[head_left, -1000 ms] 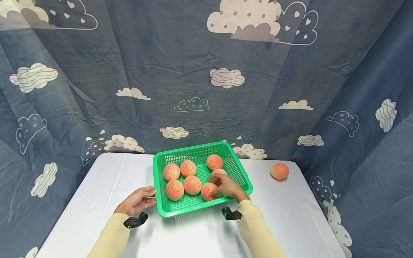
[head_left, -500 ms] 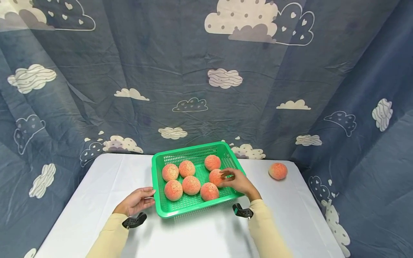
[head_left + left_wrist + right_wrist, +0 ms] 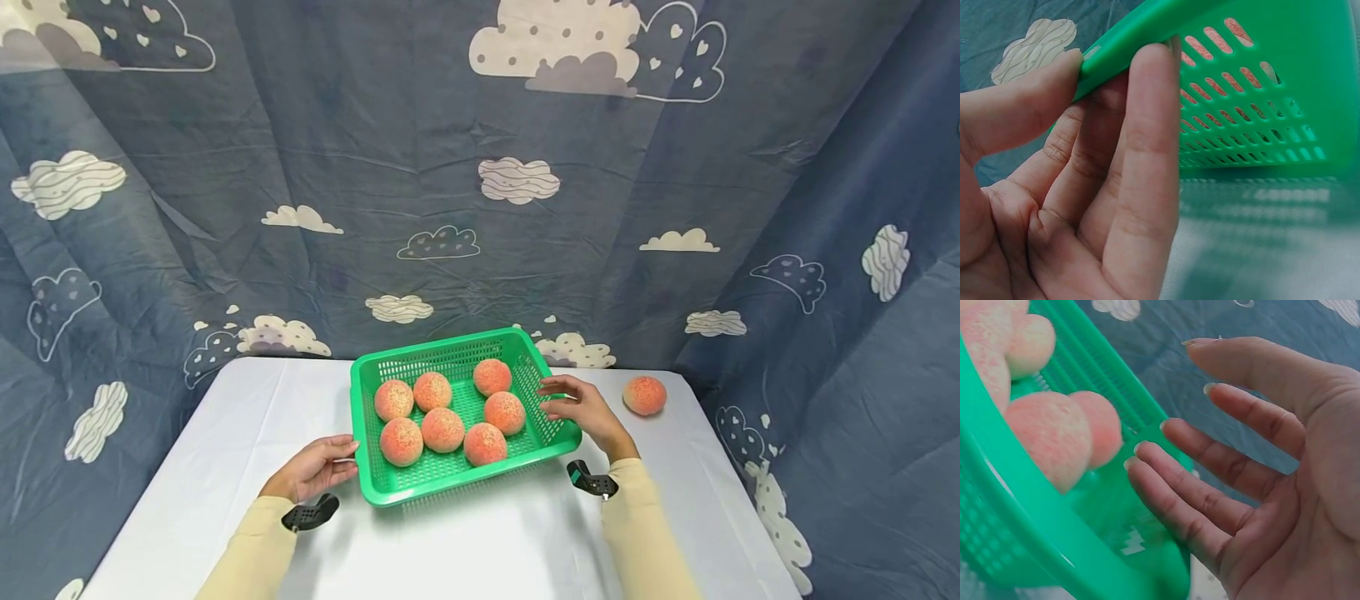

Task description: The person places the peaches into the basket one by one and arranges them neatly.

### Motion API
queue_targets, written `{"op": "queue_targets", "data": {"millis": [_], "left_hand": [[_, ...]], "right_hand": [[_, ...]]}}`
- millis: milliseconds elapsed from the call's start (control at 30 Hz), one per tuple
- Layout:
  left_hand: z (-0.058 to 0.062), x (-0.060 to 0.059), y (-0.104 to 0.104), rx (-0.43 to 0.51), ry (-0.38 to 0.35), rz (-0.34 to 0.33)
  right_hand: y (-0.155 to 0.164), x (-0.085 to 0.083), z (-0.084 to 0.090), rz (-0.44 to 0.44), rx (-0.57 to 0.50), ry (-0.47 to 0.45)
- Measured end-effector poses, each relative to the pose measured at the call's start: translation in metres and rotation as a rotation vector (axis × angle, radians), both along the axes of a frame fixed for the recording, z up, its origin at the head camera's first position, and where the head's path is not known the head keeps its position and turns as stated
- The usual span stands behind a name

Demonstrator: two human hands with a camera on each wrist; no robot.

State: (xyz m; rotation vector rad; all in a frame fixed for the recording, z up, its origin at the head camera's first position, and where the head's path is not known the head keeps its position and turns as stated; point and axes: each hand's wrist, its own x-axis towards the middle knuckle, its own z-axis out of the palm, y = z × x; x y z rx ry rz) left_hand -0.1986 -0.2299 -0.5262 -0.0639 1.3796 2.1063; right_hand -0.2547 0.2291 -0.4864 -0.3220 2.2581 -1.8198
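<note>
A green slotted basket (image 3: 442, 343) stands mid-table with several speckled pink peaches (image 3: 442, 429) inside. My left hand (image 3: 326, 462) pinches the basket's left rim: in the left wrist view its thumb (image 3: 1016, 106) lies on top of the rim and its fingers (image 3: 1141, 156) press against the wall (image 3: 1272, 94) below. My right hand (image 3: 573, 406) hovers open and empty over the basket's right rim, fingers spread. The right wrist view shows those fingers (image 3: 1210, 500) just beside the rim (image 3: 1035, 512), with peaches (image 3: 1054, 437) inside. One more peach (image 3: 645, 395) lies on the table right of that hand.
The table has a white cloth (image 3: 480, 542) and ends close to the loose peach on the right. A blue curtain with a cloud print (image 3: 480, 208) hangs right behind and at both sides of the table.
My right hand has let go of a peach at the basket's front and moved right, to above the right rim. The left hand stays on the left rim.
</note>
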Motion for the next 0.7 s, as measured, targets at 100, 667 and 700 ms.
{"op": "queue_targets", "data": {"millis": [100,667,700], "left_hand": [[-0.001,0.000,0.001,-0.021,-0.010,0.011],[-0.003,-0.001,0.000,-0.019,-0.025,0.034],[-0.004,-0.002,0.000,-0.017,-0.024,0.033]], "right_hand": [[0.012,-0.001,0.002,-0.049,-0.003,-0.001],[0.114,-0.040,-0.037,-0.471,0.062,0.085],[0.118,-0.041,-0.035,-0.482,0.071,0.080]]}}
